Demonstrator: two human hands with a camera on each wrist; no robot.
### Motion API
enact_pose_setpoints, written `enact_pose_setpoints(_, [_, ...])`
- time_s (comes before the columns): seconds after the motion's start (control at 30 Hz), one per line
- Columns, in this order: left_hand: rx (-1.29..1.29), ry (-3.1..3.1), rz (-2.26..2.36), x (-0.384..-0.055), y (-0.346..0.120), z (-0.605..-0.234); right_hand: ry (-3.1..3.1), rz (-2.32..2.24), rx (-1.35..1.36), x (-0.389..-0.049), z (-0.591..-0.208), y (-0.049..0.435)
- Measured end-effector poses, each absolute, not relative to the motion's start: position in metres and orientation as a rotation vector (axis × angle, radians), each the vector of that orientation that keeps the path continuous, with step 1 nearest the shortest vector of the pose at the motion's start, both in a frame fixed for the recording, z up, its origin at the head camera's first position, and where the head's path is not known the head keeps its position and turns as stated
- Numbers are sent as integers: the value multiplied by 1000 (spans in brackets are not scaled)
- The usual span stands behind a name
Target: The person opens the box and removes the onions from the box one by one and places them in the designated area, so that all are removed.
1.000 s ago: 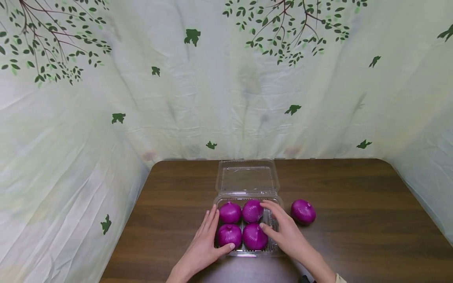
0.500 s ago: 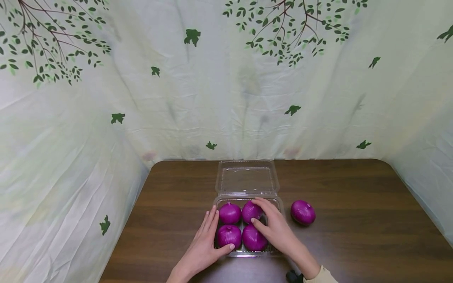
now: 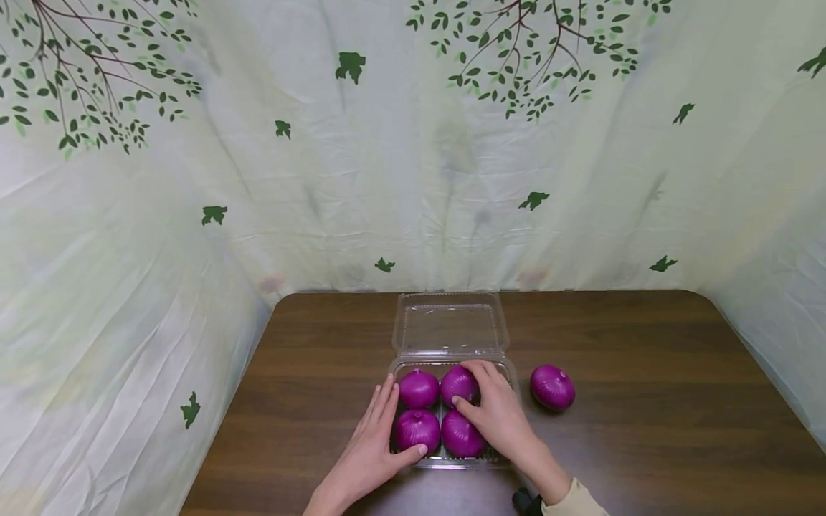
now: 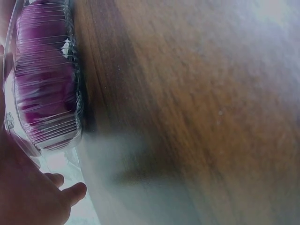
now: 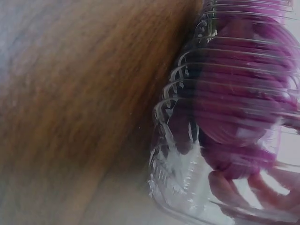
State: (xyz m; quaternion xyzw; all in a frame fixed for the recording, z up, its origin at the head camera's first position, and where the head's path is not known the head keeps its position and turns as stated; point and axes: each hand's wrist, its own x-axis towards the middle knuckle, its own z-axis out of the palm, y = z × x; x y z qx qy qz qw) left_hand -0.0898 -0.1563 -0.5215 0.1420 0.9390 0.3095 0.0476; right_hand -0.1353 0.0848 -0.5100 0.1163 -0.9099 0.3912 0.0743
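A clear plastic clamshell box (image 3: 452, 464) lies on the table with red onions in it: back left (image 3: 418, 388), front left (image 3: 417, 431), front right (image 3: 461, 435) and back right (image 3: 455, 385). My right hand (image 3: 502, 417) grips the back-right onion, thumb on its near side and fingers over its far side. In the right wrist view, fingertips (image 5: 269, 187) show beneath an onion through the ribbed wall. My left hand (image 3: 371, 446) rests along the box's left side with straight fingers, its thumb near the front-left onion. Ribbed plastic (image 4: 51, 136) hides parts of the onions in the left wrist view.
Another red onion (image 3: 552, 388) lies on the brown wooden table (image 3: 645, 430), right of the box. The box's lid (image 3: 452, 322) is folded back toward the table's far edge. A pale leaf-print curtain (image 3: 452, 179) hangs behind and at the sides.
My right hand has moved left from the box's right part onto the back-right onion and taken hold of it. That onion has shifted slightly left; my left hand has stayed in place.
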Motion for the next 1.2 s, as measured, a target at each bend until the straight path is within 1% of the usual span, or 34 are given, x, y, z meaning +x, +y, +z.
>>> enact_pose_setpoints(0.63, [431,2850,991,-89,-156,-520,-2786,1160,125,-139,-513,71])
enact_pose_setpoints(0.93, [425,2848,983,-88,-157,-520,-2762,1215,113,-138,-515,70])
enact_pose_setpoints(1.2, [418,2842,985,-88,-156,-520,-2710,1367,112,-137,-518,72])
